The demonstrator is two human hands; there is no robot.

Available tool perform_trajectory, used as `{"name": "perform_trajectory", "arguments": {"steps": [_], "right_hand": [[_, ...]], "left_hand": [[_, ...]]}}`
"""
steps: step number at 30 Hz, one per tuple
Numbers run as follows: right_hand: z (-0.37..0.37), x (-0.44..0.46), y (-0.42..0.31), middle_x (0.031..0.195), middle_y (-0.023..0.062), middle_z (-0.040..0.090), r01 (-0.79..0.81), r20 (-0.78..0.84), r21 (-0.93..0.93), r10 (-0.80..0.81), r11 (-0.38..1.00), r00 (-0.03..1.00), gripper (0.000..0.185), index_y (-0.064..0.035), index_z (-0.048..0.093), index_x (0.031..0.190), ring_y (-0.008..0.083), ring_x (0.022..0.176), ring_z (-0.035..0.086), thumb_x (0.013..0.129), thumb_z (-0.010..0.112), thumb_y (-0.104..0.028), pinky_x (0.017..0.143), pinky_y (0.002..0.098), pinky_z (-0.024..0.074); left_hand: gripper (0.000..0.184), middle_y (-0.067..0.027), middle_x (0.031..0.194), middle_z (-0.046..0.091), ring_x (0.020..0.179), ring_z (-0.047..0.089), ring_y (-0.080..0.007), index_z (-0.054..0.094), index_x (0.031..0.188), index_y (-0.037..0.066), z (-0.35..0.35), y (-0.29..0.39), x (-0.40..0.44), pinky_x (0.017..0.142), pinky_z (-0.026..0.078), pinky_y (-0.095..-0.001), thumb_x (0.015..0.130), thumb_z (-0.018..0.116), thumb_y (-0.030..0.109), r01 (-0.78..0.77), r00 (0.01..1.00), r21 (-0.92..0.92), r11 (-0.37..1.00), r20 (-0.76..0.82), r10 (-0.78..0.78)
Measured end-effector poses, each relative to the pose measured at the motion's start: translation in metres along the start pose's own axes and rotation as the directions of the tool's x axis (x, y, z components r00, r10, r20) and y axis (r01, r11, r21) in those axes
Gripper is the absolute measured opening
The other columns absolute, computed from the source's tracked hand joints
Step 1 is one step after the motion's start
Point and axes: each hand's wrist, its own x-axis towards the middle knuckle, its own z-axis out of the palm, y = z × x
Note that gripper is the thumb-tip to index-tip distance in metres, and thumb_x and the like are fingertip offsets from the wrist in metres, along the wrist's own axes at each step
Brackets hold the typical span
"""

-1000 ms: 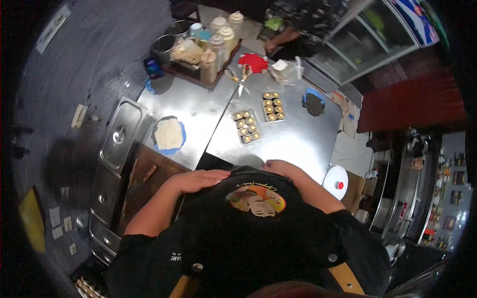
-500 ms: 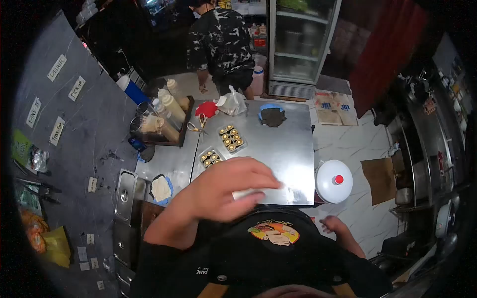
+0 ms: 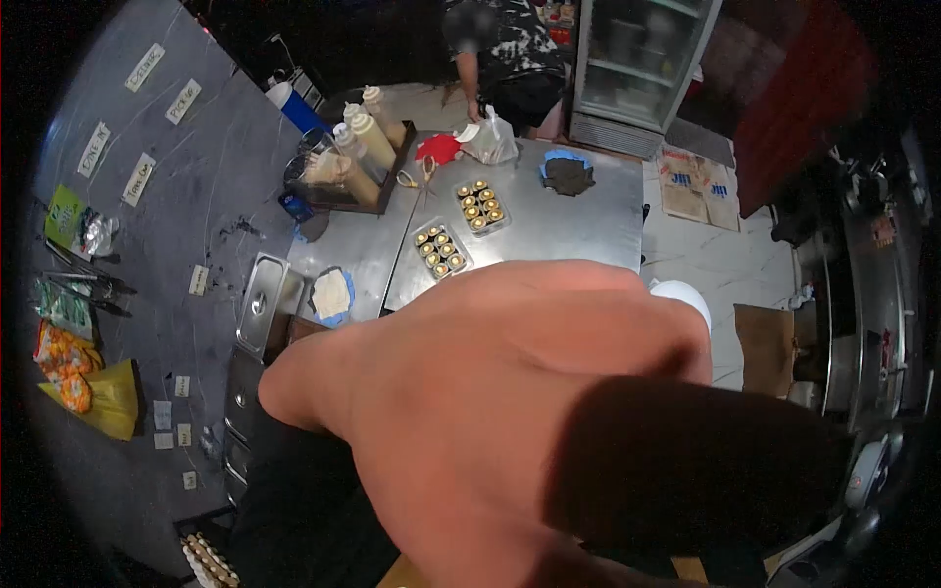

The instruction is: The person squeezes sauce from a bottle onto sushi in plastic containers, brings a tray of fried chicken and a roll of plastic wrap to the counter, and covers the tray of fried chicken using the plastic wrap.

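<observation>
Since half a second ago, the left hand [image 3: 529, 343], it seems, has come up big and close, hiding the near side of the worktop [image 3: 588, 220]. Its fingers don't show, so whether it grips anything cannot be told. The other hand is out of sight. Small rolls [image 3: 487, 208] sit on the worktop; staying high keeps them safe.

Grey wall [image 3: 142, 294] on the left wearing paper labels [image 3: 183, 102], glass-doored fridge [image 3: 642, 59] standing back there, dark red curtain [image 3: 804, 108], pale tiled floor [image 3: 686, 245]!
</observation>
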Motion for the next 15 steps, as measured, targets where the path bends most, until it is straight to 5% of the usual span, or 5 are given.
{"name": "perform_trajectory", "arguments": {"steps": [4, 6, 7, 11, 15], "right_hand": [[-0.003, 0.018, -0.016, 0.096, 0.0136, 0.073, 0.028, -0.039, -0.061, -0.031, 0.998, 0.999, 0.037, -0.0036, 0.071, 0.106, 0.0245, 0.07, 0.07, 0.097, 0.068, -0.04, 0.06, 0.0406, 0.0569], [-0.01, 0.007, -0.049, 0.096, 0.0135, 0.073, 0.04, -0.056, -0.08, -0.044, 0.996, 0.997, 0.037, -0.0039, 0.071, 0.106, 0.0243, 0.07, 0.07, 0.097, 0.067, -0.039, 0.06, 0.0405, 0.0568], [-0.016, -0.03, -0.09, 0.095, 0.0136, 0.073, -0.046, -0.074, -0.003, 0.046, 0.999, 0.996, 0.036, -0.0041, 0.07, 0.109, 0.0238, 0.07, 0.07, 0.098, 0.066, -0.038, 0.059, 0.0405, 0.0563], [-0.015, -0.012, -0.11, 0.092, 0.0141, 0.073, -0.111, -0.058, 0.153, 0.121, 0.982, 0.991, 0.037, 0.0004, 0.067, 0.113, 0.023, 0.067, 0.07, 0.101, 0.063, -0.034, 0.053, 0.0402, 0.0542], [0.019, -0.001, -0.142, 0.092, 0.0158, 0.074, -0.109, -0.086, 0.161, 0.124, 0.981, 0.989, 0.036, 0.0018, 0.07, 0.105, 0.0231, 0.065, 0.071, 0.101, 0.064, -0.034, 0.053, 0.0401, 0.0547]], "left_hand": [[0.053, -0.0091, 0.108, 0.066, 0.092, 0.063, -0.0312, 0.061, 0.131, 0.011, -0.01, -0.027, -0.01, 0.078, 0.051, -0.0436, 0.081, 0.073, 0.022, 0.1, 0.982, -0.258, 0.961, 0.184, -0.052], [0.064, -0.0162, 0.12, 0.069, 0.096, 0.068, -0.0335, 0.051, 0.151, 0.001, 0.025, -0.076, -0.023, 0.08, 0.055, -0.0441, 0.096, 0.069, 0.029, -0.38, 0.924, -0.195, 0.904, -0.12, 0.363], [0.077, -0.0163, 0.128, 0.065, 0.11, 0.064, -0.0359, 0.036, 0.163, 0.01, 0.031, -0.088, -0.04, 0.099, 0.05, -0.0444, 0.092, 0.065, 0.021, -0.194, 0.98, -0.234, 0.953, -0.002, 0.199], [0.08, -0.0164, 0.138, 0.064, 0.127, 0.061, -0.0344, 0.036, 0.162, 0.006, 0.055, -0.165, -0.112, 0.11, 0.046, -0.0434, 0.097, 0.071, 0.035, 0.267, 0.957, -0.249, 0.931, 0.183, -0.226], [0.068, -0.0162, 0.159, 0.047, 0.147, 0.044, -0.0299, 0.035, 0.163, 0.007, 0.072, -0.242, -0.214, 0.123, 0.032, -0.0414, 0.106, 0.057, 0.038, 0.411, 0.904, -0.376, 0.831, 0.286, -0.318]]}}
